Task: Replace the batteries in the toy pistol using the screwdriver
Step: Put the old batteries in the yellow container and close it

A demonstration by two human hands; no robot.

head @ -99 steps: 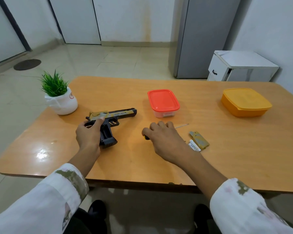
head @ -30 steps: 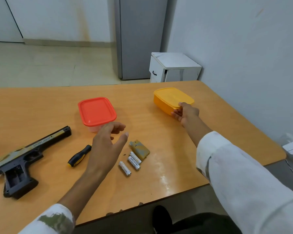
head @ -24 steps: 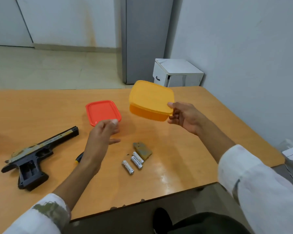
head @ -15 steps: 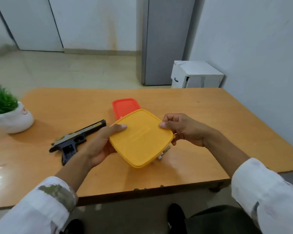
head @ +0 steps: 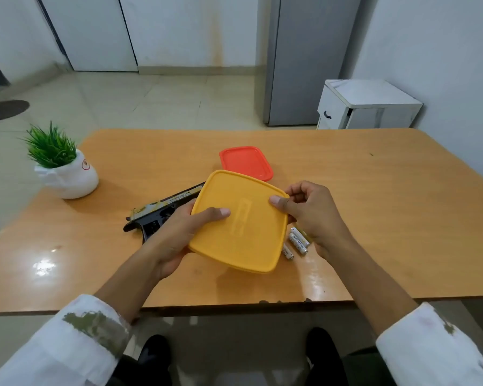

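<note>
Both thumbs press on the lid of the yellow container (head: 239,221) — left hand (head: 176,235) clamped on its near-left edge, right hand (head: 310,210) pinching its far-right corner. Three batteries (head: 297,242) lie beside it; one toy pistol (head: 162,213), one red-lidded container (head: 246,162) — all on the table (head: 388,218).

Count on the surface (head: 374,218): one toy pistol (head: 162,211), three batteries (head: 299,240) in view, two lidded containers, one yellow (head: 240,235) and one red (head: 246,162), and one potted plant (head: 64,168). Two hands, left (head: 176,238) and right (head: 313,213).
</note>
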